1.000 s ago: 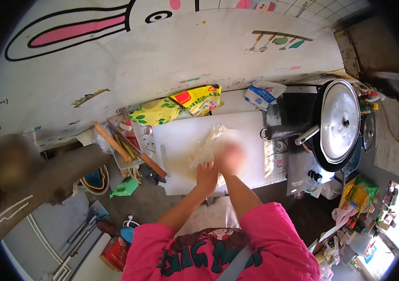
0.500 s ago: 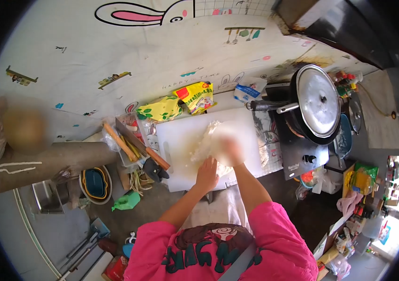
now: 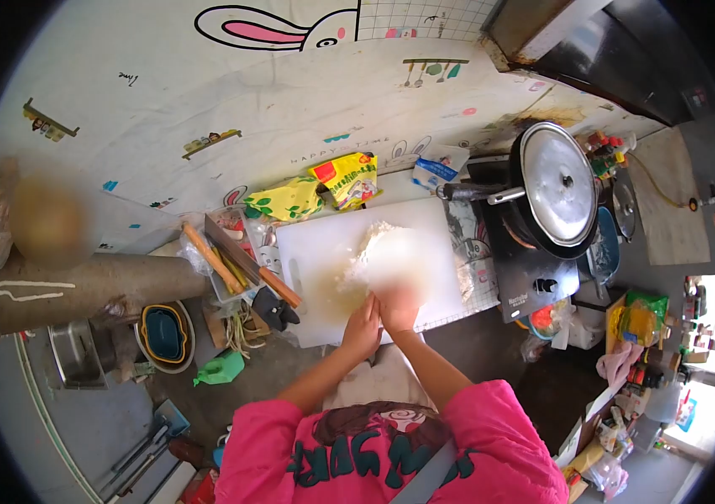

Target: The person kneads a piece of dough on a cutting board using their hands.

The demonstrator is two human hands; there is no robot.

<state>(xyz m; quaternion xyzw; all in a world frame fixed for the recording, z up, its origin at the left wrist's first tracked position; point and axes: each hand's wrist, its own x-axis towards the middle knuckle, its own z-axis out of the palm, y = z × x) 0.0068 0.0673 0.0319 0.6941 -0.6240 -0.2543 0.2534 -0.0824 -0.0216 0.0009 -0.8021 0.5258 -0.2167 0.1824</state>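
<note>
A white cutting board (image 3: 315,244) lies in front of me with a heap of white flour (image 3: 384,242) on it; a blur hides part of the heap. Over the board's near part my left hand (image 3: 363,326) points forward with its visible fingers stretched out close together. Beside it, my right hand (image 3: 401,304) is low at the near side of the flour, its fingers smeared. The two hands appear to meet at the fingers. Whether dough lies under or between them, I cannot tell.
Yellow packets (image 3: 346,181) stand behind the board. A cleaver (image 3: 230,244) and wooden-handled tools rest in a plastic box at left. On the right, a lidded pan (image 3: 557,186) sits on a black cooktop (image 3: 519,281), its handle pointing toward the board.
My right hand has come back toward me and to the left, down to my left hand. The left hand has shifted slightly left and nearer. The view has tilted a little.
</note>
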